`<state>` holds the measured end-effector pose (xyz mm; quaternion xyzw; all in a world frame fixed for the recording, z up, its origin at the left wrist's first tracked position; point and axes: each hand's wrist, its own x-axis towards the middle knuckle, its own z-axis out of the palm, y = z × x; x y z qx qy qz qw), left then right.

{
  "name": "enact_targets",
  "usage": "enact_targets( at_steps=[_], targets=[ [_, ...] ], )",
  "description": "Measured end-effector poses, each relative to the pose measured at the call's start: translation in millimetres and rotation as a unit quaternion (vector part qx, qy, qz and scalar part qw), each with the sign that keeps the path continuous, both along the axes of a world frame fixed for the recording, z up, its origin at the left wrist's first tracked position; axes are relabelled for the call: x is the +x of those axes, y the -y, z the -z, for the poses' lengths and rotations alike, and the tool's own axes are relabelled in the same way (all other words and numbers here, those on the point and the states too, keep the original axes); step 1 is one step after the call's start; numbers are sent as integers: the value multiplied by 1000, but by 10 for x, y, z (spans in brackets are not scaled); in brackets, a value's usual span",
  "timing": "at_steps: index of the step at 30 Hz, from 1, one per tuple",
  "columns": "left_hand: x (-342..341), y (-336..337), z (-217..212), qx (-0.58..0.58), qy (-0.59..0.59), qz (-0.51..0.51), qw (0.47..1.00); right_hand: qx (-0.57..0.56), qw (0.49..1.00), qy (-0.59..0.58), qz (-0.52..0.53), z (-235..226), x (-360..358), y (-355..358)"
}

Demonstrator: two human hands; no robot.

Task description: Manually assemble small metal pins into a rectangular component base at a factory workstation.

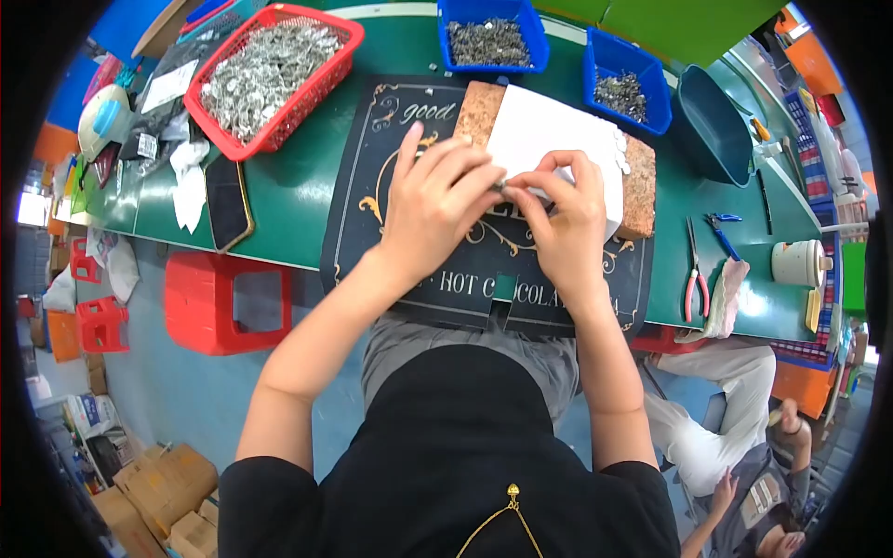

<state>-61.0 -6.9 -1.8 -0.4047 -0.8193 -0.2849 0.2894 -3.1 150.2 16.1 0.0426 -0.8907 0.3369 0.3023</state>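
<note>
My left hand (437, 200) and my right hand (563, 219) meet over a black printed mat (372, 186) on the green table (288, 181). Their fingertips pinch a small metal part (503, 187) between them; it is too small to make out. Just behind the hands lies a cork board (640, 191) covered by a white sheet (544, 130) with a few small pale pieces at its right edge.
A red basket (270, 70) of metal parts stands at the back left. Two blue bins (493, 37) (628, 84) hold dark small parts. A teal tub (716, 126), pliers (693, 274), a white cup (798, 262) and a phone (228, 200) lie around. Another person (744, 446) sits at the lower right.
</note>
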Motion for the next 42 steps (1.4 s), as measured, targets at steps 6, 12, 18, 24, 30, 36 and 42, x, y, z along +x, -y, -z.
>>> enact_targets(
  at_steps=[6, 12, 18, 24, 30, 36, 42],
  targets=[
    [-35, 479, -396, -10, -38, -105, 994, -85, 991, -11, 103, -156, 413, -283],
    [-1044, 2016, -448, -155, -120, -441, 876, -80, 960, 98, 250, -32, 942, -1273],
    [-1060, 2170, -315, -152, -117, -371, 908, 63, 961, 120, 240, 184, 703, -1036],
    [-325, 774, -361, -18, 56, -190, 980, -49, 969, 151, 189, 119, 878, -1148],
    [-121, 480, -164, -73, 227, -61, 969, -181, 950, 170, 190, 118, 768, -959],
    [-175, 502, -171, -74, 243, -77, 964, -311, 928, 118, 166, 206, 809, -849],
    [-479, 431, -586, -84, 229, -40, 969, -305, 923, 132, 196, 184, 814, -887]
  ],
)
